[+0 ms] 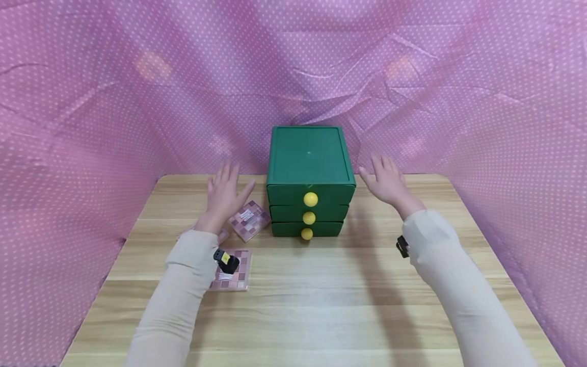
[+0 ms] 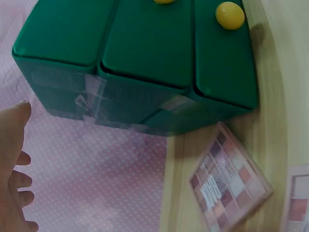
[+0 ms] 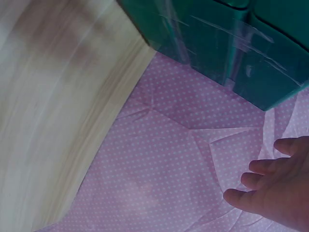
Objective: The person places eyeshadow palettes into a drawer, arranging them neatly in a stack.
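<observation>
A green three-drawer box (image 1: pixel 311 155) with round yellow knobs (image 1: pixel 310 199) stands at the back of the table, its drawers pushed in. To its left, my left hand (image 1: pixel 224 196) is held with fingers spread and nothing in it. My right hand (image 1: pixel 389 182) hovers on the other side, fingers extended, also holding nothing. Under and beside the left hand lie pink checkered makeup palettes: one tilted palette (image 1: pixel 249 220) close to the box, a nearer palette (image 1: pixel 236 270), and another mostly hidden under the left wrist. The tilted palette (image 2: pixel 227 181) shows its colour squares in the left wrist view.
The wooden table (image 1: pixel 316 306) has its back edge against a pink dotted curtain (image 1: pixel 206 76) that also hangs along both sides. Strips of clear tape (image 3: pixel 241 43) run along the box's side.
</observation>
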A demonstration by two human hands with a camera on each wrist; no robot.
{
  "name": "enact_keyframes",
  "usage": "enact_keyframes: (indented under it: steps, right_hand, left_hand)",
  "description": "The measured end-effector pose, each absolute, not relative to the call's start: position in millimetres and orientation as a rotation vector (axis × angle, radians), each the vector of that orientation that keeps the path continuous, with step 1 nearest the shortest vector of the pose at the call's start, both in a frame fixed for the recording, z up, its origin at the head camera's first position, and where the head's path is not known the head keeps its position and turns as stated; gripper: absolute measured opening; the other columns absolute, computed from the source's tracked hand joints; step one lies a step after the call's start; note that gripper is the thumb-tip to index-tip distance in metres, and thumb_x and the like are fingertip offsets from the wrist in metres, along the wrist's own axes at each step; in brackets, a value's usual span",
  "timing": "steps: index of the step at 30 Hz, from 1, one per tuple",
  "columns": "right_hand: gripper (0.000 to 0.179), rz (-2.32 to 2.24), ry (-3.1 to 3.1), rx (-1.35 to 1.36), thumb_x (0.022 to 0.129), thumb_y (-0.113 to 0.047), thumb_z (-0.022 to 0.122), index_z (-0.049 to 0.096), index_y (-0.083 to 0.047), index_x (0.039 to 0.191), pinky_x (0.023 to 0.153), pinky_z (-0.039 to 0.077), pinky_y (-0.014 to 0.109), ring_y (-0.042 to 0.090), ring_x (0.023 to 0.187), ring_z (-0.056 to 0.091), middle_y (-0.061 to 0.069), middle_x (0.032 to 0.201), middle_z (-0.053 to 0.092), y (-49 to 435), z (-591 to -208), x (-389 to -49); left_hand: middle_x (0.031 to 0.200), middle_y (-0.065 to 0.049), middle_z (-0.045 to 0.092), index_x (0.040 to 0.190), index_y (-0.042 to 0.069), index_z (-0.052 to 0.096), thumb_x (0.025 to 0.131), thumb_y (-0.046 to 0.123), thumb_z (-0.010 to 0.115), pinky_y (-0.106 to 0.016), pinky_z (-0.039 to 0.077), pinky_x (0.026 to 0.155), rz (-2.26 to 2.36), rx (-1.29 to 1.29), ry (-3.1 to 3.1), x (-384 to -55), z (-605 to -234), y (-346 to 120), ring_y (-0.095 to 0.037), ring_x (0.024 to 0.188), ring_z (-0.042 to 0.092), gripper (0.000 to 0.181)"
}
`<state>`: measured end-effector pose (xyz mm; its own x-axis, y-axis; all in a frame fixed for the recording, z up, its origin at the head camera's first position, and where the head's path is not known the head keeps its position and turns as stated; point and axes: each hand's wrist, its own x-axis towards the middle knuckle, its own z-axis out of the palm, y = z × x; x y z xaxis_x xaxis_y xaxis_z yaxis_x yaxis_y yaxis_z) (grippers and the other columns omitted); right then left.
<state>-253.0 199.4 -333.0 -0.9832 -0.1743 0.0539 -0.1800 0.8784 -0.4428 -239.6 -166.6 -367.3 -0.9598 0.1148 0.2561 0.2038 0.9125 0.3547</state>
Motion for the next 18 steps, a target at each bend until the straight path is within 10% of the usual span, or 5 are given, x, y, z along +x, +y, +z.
enact_keyframes:
  steps: [18]
  right_hand:
    - [0.071, 1.063, -2.975, 0.361, 0.089, -0.045, 0.033, 0.007, 0.002, 0.136, 0.1, 0.012, 0.046, 0.033, 0.126, 0.011, 0.022, 0.139, 0.012, 184, -309, -284]
  left_hand:
    - [0.134, -0.013, 0.032, 0.129, 0.004, 0.036, 0.086, 0.042, 0.045, -0.046, 0.019, 0.098, -0.845, -0.332, -2.468, -232, -332, -137, -0.026, 0.122, 0.026, 0.058]
